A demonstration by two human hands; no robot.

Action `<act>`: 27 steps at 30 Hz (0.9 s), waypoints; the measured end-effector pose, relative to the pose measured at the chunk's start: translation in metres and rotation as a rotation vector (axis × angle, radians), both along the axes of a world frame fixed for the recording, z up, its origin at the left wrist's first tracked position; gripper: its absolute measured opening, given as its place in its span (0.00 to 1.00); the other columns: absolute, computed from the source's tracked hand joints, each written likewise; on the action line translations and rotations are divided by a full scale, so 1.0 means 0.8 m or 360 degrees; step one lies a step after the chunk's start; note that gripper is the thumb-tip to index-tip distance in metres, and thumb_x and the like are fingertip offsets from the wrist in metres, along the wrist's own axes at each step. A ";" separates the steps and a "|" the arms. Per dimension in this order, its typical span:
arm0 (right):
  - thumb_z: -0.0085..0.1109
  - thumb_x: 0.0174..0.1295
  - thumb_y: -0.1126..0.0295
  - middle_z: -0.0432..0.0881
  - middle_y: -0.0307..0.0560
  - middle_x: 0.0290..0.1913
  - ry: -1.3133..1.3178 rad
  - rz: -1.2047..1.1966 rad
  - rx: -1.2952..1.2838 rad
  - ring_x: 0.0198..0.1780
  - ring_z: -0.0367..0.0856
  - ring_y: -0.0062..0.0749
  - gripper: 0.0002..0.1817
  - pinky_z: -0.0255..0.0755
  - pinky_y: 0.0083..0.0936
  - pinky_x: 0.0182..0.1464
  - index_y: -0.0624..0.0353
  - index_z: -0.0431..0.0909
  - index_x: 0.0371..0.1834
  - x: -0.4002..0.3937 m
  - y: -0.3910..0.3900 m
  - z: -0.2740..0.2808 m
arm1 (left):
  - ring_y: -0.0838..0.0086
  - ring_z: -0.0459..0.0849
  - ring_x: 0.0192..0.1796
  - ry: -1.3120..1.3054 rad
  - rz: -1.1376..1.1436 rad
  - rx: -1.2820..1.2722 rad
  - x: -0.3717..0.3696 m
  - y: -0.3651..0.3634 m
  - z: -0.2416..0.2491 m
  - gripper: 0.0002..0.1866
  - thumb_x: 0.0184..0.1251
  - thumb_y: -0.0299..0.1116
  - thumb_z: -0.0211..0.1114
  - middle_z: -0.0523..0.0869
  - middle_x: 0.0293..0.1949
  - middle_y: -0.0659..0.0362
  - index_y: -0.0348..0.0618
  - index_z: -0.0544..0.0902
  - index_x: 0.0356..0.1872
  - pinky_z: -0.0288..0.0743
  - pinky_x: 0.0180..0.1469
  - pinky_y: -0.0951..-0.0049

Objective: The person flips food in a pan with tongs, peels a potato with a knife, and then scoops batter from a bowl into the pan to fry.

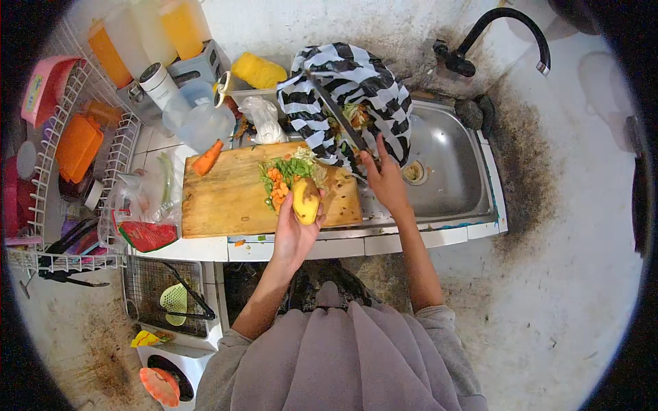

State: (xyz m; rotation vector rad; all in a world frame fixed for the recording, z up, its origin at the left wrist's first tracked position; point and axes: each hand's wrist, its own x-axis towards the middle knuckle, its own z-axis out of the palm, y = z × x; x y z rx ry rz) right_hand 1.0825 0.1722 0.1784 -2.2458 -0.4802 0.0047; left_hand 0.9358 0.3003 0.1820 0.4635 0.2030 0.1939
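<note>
My left hand (pixel 293 240) is closed around a partly peeled potato (pixel 303 205), yellow with a brown patch of skin at its top, above the front of the wooden cutting board (pixel 219 198). In my right hand (pixel 388 183) is a knife (pixel 334 108), its blade pointing away to the upper left over an open black-and-white plastic bag (pixel 391 89). Scraps (pixel 356 115) show inside the bag. Behind the potato lies a pile of chopped carrot and green vegetables (pixel 275 179). A larger carrot piece (pixel 207 157) rests at the board's back left.
On the right is a steel sink (pixel 456 164) under a black faucet (pixel 504 15). Clear plastic containers (pixel 205 123), a white bottle (pixel 159 85) and a yellow sponge-like item (pixel 259 70) stand behind the board. A dish rack (pixel 51 147) and a red packet (pixel 147 235) are at left.
</note>
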 end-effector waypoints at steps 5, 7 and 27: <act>0.47 0.60 0.59 0.74 0.47 0.20 0.0079 0.0325 0.0177 0.18 0.67 0.26 0.26 0.63 0.23 0.24 0.52 0.56 0.61 -0.039 -0.007 0.018 | 0.78 0.72 0.40 -0.0157 -0.0034 -0.0179 0.006 0.007 -0.011 0.17 0.67 0.43 0.41 0.74 0.44 0.57 0.44 0.67 0.49 0.65 0.43 0.78; 0.48 0.59 0.60 0.74 0.49 0.20 0.0178 0.0472 0.0209 0.18 0.67 0.27 0.27 0.62 0.23 0.24 0.50 0.56 0.62 -0.065 -0.012 0.035 | 0.78 0.72 0.45 0.0054 0.0096 -0.0071 0.009 0.005 -0.009 0.16 0.67 0.42 0.43 0.73 0.45 0.59 0.45 0.67 0.49 0.65 0.47 0.78; 0.55 0.50 0.52 0.68 0.44 0.10 -0.0421 0.0631 -0.0273 0.13 0.70 0.39 0.31 0.64 0.30 0.18 0.41 0.60 0.59 -0.122 -0.003 0.060 | 0.73 0.69 0.51 0.0182 0.0249 0.0435 -0.005 -0.016 -0.007 0.16 0.67 0.35 0.43 0.69 0.46 0.58 0.44 0.61 0.53 0.64 0.53 0.70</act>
